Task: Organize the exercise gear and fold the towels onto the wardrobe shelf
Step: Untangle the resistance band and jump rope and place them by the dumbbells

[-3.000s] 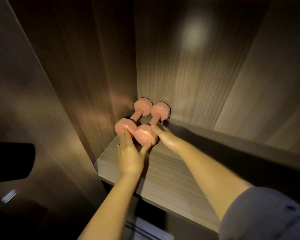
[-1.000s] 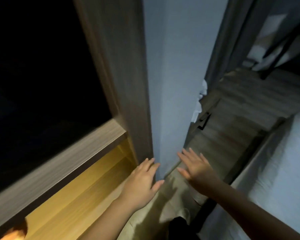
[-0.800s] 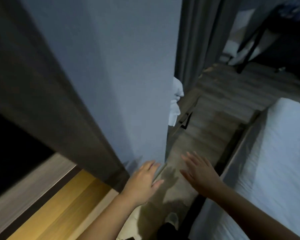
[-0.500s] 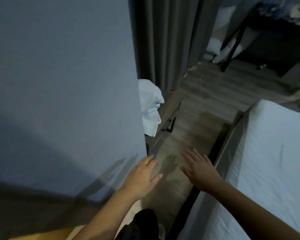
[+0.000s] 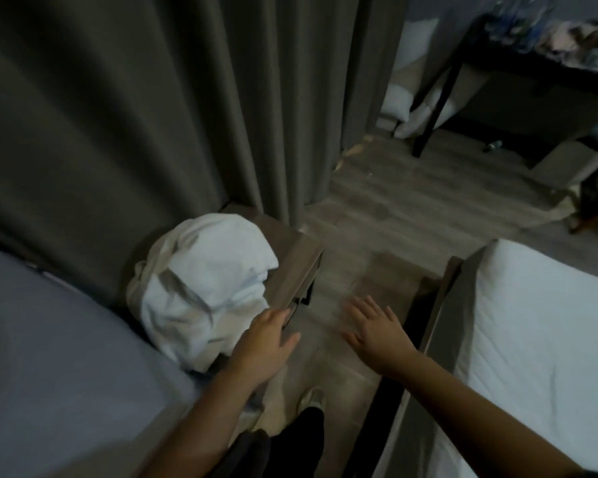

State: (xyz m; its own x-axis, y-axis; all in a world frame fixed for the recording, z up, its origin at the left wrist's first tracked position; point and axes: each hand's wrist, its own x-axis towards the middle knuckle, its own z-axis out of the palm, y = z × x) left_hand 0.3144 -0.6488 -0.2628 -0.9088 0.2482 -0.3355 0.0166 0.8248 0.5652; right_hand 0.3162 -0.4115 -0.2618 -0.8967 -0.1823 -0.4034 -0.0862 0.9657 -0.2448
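Observation:
A crumpled heap of white towels (image 5: 204,291) lies on a low wooden bedside table (image 5: 296,267) by the grey curtain. My left hand (image 5: 265,343) hovers flat just right of the heap, fingers straight, holding nothing. My right hand (image 5: 377,331) is spread open over the floor, palm down, also holding nothing. The pink dumbbells and the wardrobe shelf are out of view.
A grey curtain (image 5: 152,115) hangs behind the table. A bed with a white sheet (image 5: 539,339) stands at the right, its frame edge beside my right hand. A blue-grey wall corner (image 5: 49,357) fills the lower left. A dark desk (image 5: 532,63) stands far right on wood floor (image 5: 411,201).
I have let go of the dumbbells on the shelf and turned right, away from the wardrobe. The towel heap has come into full view, and both open hands now sit near it.

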